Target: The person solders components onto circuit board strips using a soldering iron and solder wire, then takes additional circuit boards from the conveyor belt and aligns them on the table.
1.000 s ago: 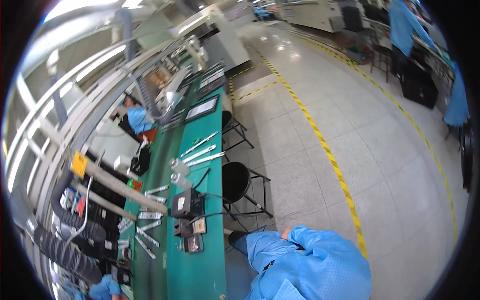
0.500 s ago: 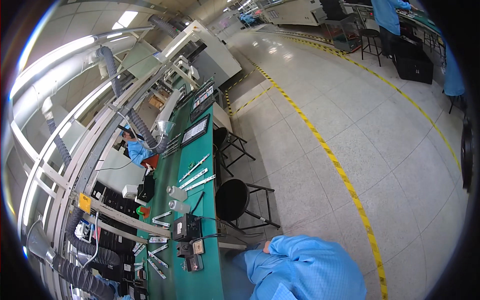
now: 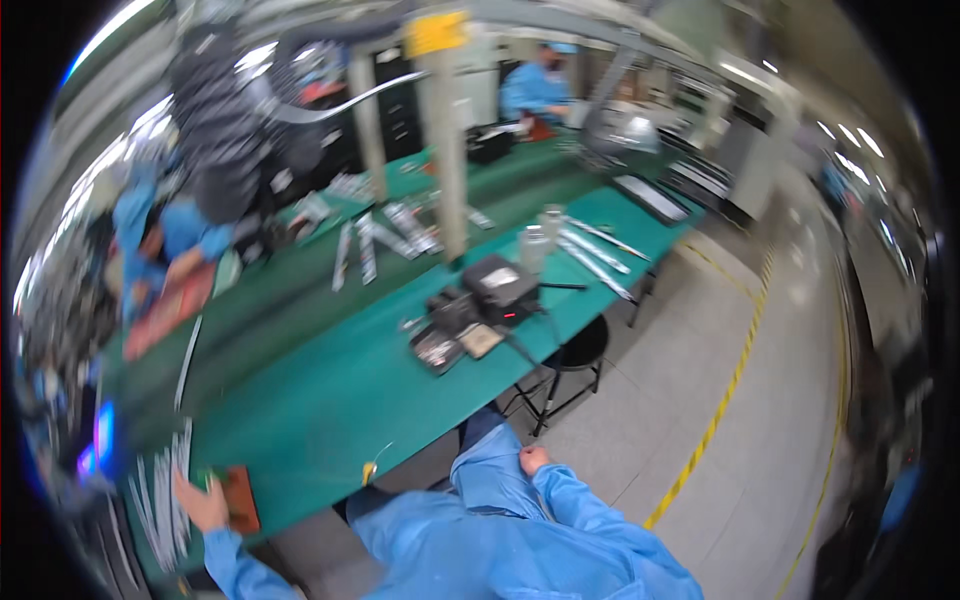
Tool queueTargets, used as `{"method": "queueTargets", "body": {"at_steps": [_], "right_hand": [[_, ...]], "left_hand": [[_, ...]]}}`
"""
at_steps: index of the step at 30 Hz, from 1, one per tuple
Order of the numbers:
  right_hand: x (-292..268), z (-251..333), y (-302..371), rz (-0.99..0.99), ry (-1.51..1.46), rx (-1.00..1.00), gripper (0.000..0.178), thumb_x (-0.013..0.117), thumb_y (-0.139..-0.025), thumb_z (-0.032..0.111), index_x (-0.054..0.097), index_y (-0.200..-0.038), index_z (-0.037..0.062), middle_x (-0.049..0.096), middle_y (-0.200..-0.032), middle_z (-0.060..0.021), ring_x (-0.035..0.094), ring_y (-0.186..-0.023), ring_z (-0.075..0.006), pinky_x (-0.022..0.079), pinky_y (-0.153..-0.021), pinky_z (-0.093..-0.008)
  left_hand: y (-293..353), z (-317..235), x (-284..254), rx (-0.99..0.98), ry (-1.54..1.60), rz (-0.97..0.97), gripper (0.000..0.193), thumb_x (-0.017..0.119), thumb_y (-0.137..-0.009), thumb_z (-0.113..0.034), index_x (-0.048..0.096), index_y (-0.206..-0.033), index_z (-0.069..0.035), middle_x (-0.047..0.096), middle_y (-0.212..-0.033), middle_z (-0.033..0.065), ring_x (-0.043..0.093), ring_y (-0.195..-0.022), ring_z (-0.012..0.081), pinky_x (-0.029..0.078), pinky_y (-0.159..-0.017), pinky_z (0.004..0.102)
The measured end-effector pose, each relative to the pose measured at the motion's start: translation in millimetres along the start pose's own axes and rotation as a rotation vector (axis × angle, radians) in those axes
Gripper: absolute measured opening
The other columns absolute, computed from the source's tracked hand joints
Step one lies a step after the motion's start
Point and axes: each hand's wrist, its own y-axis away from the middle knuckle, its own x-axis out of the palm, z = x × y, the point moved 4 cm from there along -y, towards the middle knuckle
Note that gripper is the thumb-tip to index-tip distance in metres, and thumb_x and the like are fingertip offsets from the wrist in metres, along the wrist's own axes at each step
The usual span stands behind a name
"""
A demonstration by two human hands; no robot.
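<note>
i had my left hand [image 3: 205, 503] open, fingers spread, at the pale strips [image 3: 162, 500] on the green bench [image 3: 310, 410]; slender pieces called for light, level handling. my right hand [image 3: 535, 459] curled, grip unclear.

Left hand [image 3: 205, 503]: blurred; whether it grips the pale strips [image 3: 163, 505] is unclear. Strips smear together; count uncertain. Green item [image 3: 212, 478] beside that hand: kind unclear. Right hand [image 3: 535, 459]: fingertips hidden. Left sleeve [image 3: 240, 570]: lower edge cuts it off. Yellow piece [image 3: 369, 473]: too small to identify. Black stool [image 3: 585, 348]: table [image 3: 310, 410] partly hides the seat. Grey hose [image 3: 215, 130]: blurred.
</note>
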Motion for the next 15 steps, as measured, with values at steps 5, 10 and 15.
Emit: {"method": "queueTargets", "body": {"at_steps": [5,10,15], "right_hand": [[-14,58,21,0.095,-0.158,-0.213,0.024,0.067,-0.083,0.016,0.069,-0.101,0.0002,0.070,-0.084,-0.0087,0.065,-0.078,-0.0165,0.052,-0.074,-0.0310],[-51,169,87,0.355,-0.135,-0.326,0.016,0.066,-0.084,0.015,0.072,-0.095,0.0038,0.071,-0.084,-0.0078,0.065,-0.077,-0.0137,0.052,-0.073,-0.0288],[-74,319,136,0.229,-0.210,-0.732,0.012,0.071,-0.078,0.005,0.069,-0.089,0.0005,0.067,-0.071,-0.0087,0.061,-0.058,-0.0151,0.048,-0.054,-0.0284]], "left_hand": [[-8,-111,-49,0.026,0.536,-0.186,0.055,0.066,-0.079,-0.009,0.049,-0.131,-0.001,0.053,-0.127,0.0186,0.053,-0.115,0.0330,0.042,-0.098,0.0401],[-67,-227,33,0.348,0.567,0.087,0.046,0.067,-0.078,-0.013,0.056,-0.121,-0.001,0.057,-0.118,0.0167,0.057,-0.107,0.0306,0.046,-0.093,0.0369],[-148,-313,183,0.363,0.413,0.398,0.048,0.064,-0.082,-0.030,0.058,-0.120,-0.002,0.058,-0.118,0.0177,0.056,-0.111,0.0336,0.045,-0.095,0.0396]]}}
